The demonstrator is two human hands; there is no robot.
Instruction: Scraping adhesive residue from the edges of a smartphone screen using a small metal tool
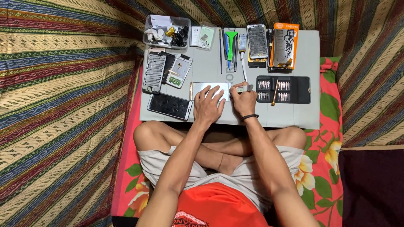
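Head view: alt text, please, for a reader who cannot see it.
A person sits cross-legged at a grey work board, left hand flat on a phone, right hand holding a small tool at its edge. Phone parts and a screwdriver bit case lie around.

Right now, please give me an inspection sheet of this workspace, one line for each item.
Surface: low grey table across the person's crossed legs, crowded.
Job's things: pale phone panel lying flat under the left hand; small grey tool held in the right hand.
Clutter: black screwdriver bit case lying open, dark phone, opened phone bodies, clear parts box, green and thin hand tools, orange phone case.
Hands: left pressing flat, right pinching the tool; black wristband on the right wrist.
Cables: nothing seen.
Surroundings: striped patterned cloth, red floral mat.
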